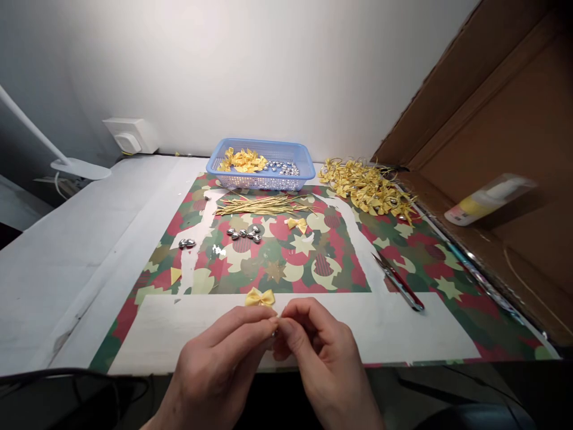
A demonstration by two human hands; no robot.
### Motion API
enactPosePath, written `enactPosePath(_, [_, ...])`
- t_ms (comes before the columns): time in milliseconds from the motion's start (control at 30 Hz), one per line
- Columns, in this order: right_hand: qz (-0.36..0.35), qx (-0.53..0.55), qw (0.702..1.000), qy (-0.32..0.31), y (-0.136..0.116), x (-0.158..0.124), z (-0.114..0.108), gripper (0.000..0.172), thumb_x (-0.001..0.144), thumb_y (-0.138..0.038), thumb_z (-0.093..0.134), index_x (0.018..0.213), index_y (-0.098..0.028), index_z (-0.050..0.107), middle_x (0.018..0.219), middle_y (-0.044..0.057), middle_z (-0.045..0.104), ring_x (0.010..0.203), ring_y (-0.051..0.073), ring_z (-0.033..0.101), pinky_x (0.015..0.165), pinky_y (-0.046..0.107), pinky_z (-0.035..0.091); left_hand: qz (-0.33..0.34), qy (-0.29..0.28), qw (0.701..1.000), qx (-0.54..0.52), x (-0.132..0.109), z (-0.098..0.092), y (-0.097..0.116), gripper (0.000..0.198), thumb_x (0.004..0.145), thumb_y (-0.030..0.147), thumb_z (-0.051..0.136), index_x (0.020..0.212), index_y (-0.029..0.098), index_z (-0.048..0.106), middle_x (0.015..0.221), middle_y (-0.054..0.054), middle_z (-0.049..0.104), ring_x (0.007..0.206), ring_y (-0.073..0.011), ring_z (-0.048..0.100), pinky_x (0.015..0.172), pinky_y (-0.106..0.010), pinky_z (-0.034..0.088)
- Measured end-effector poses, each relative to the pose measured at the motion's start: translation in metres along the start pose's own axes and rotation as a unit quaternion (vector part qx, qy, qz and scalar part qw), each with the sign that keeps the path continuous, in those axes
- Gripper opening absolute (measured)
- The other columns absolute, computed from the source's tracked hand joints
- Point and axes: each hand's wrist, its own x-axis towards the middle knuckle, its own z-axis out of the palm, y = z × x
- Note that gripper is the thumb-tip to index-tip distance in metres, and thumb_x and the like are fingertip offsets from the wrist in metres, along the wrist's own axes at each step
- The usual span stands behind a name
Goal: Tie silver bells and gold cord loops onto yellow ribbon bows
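Nearest, my left hand (224, 352) and right hand (313, 346) met fingertip to fingertip at the table's front edge, both pinched shut on something too small for me to make out. Just beyond the fingertips lay a yellow ribbon bow (259, 297) on the white strip of the patterned mat (340, 263). Further back, to the right, red-handled scissors (398, 280) lay apart from the hands. Mid-mat sat a cluster of silver beads (245, 233), another small bow (297, 224) and a bundle of gold wires (264, 205). Farthest stood a blue basket (304, 167), with a pile of finished bows (369, 188) to its right.
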Motion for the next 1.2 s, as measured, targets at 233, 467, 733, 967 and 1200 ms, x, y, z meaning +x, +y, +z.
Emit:
enactPosePath(233, [-0.093, -0.068, 0.993, 0.034, 0.001, 0.001, -0.001, 0.022, 0.104, -0.032, 0.052, 0.088, -0.022, 0.062, 0.079, 0.001, 0.067, 0.071, 0.014, 0.065, 0.065, 0.023, 0.054, -0.005, 0.013, 1.0, 0.011, -0.001, -0.002, 0.001, 0.05, 0.089, -0.004, 0.061, 0.121, 0.034, 0.068, 0.117, -0.002, 0.078, 0.104, -0.0203, 0.076, 0.089, -0.025, 0.062])
enactPosePath(467, [-0.123, 0.099, 0.978, 0.134, -0.008, 0.005, -0.002, 0.02, 0.108, -0.032, 0.048, 0.096, -0.026, 0.063, 0.106, 0.002, 0.07, 0.079, 0.014, 0.072, 0.062, 0.023, 0.061, -0.075, 0.057, 0.991, 0.096, -0.003, -0.003, -0.007, 0.033, 0.093, 0.006, 0.064, 0.117, 0.029, 0.066, 0.111, -0.003, 0.071, 0.094, -0.017, 0.074, 0.079, -0.022, 0.06])
enactPosePath(733, [-0.162, 0.245, 0.951, 0.097, -0.021, 0.01, 0.002, 0.022, 0.111, -0.03, 0.043, 0.099, -0.027, 0.061, 0.087, -0.006, 0.068, 0.058, 0.006, 0.065, 0.067, 0.024, 0.058, -0.089, 0.031, 0.982, 0.162, -0.002, 0.005, -0.02, 0.017, 0.096, 0.015, 0.062, 0.108, 0.026, 0.067, 0.107, -0.004, 0.069, 0.093, -0.0187, 0.073, 0.077, -0.026, 0.059])
enactPosePath(967, [-0.152, 0.222, 0.961, 0.063, -0.016, 0.014, 0.0, 0.017, 0.11, -0.032, 0.046, 0.099, -0.026, 0.058, 0.086, -0.004, 0.07, 0.049, 0.002, 0.052, 0.055, 0.017, 0.044, -0.14, 0.015, 0.979, 0.145, -0.002, 0.003, -0.019, 0.029, 0.092, 0.023, 0.068, 0.12, 0.03, 0.065, 0.117, -0.004, 0.067, 0.087, -0.0216, 0.073, 0.069, -0.031, 0.06])
enactPosePath(1200, [-0.14, 0.239, 0.958, 0.071, -0.015, 0.019, -0.001, 0.017, 0.11, -0.033, 0.048, 0.097, -0.025, 0.057, 0.078, -0.005, 0.066, 0.047, 0.002, 0.044, 0.048, 0.014, 0.036, -0.124, -0.128, 0.982, 0.059, 0.038, -0.011, -0.002, 0.028, 0.101, 0.02, 0.056, 0.126, 0.028, 0.066, 0.137, -0.008, 0.062, 0.126, -0.0253, 0.06, 0.105, -0.038, 0.05])
